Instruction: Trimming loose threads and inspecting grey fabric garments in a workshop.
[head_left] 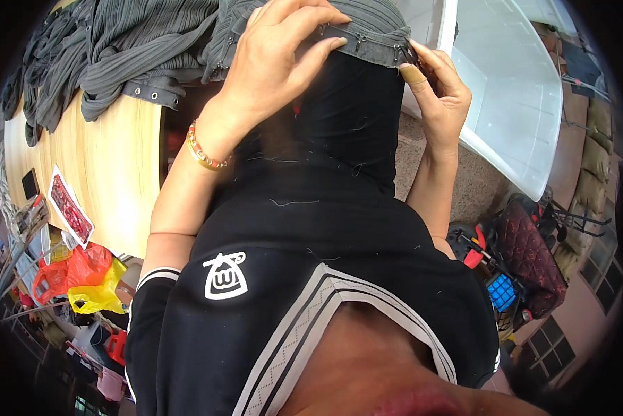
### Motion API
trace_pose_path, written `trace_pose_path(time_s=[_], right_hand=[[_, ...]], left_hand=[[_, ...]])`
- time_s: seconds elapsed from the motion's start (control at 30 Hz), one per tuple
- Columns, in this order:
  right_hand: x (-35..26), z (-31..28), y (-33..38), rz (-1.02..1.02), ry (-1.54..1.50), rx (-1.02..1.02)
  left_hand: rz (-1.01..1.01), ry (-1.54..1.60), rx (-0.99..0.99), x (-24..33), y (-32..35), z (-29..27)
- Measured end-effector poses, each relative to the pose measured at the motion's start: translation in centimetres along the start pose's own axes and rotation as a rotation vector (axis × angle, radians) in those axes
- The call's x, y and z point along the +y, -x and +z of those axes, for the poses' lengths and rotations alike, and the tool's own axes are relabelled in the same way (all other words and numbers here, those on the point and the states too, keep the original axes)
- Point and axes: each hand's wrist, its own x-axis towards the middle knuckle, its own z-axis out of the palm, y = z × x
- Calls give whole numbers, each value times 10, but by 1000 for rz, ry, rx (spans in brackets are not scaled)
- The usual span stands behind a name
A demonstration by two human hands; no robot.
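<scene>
A dark grey ribbed garment [377, 36] lies across my lap at the top of the view, its waistband set with small metal hooks or fasteners. My left hand [277, 59] grips the band from the left, thumb below and fingers above. At the band's right end, my right hand [440, 93] pinches the corner between thumb and fingertips. A tan covering [413, 74] wraps that thumb's tip. What lies under the right fingertips is too small to make out. A beaded bracelet [204, 149] circles my left wrist.
More grey ribbed garments [141, 52], one with metal eyelets, are heaped on the wooden table [124, 166] at left. A phone-sized black object [30, 184] and a red patterned card [71, 208] lie there too. Plastic bags [89, 274] hang below. A large white bin [513, 97] stands right.
</scene>
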Motion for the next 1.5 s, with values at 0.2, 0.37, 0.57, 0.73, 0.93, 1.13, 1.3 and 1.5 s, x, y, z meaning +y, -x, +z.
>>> trace_pose_path(time_s=[0.2, 0.37, 0.57, 0.73, 0.93, 1.13, 1.3, 1.5], right_hand=[[-2, 1, -2, -87, 65, 69], [-27, 3, -9, -225, 259, 44], [-37, 3, -16, -301, 370, 3], [-38, 8, -24, -356, 347, -85], [-44, 10, -30, -327, 447, -178], [-47, 8, -34, -365, 559, -229], [-50, 9, -35, -423, 673, -224], [-53, 4, -40, -383, 563, -233]], left_hand=[[-120, 118, -26, -5, 6, -1], [-13, -83, 44, -10, 13, 2], [155, -14, 265, -30, 2, 22], [15, -191, -44, 10, -2, -18], [-20, -212, -52, 17, -3, -18], [-20, -181, -35, 16, -4, -15], [-133, -192, -89, 23, -4, -16], [-409, 214, 37, 16, 10, -14]])
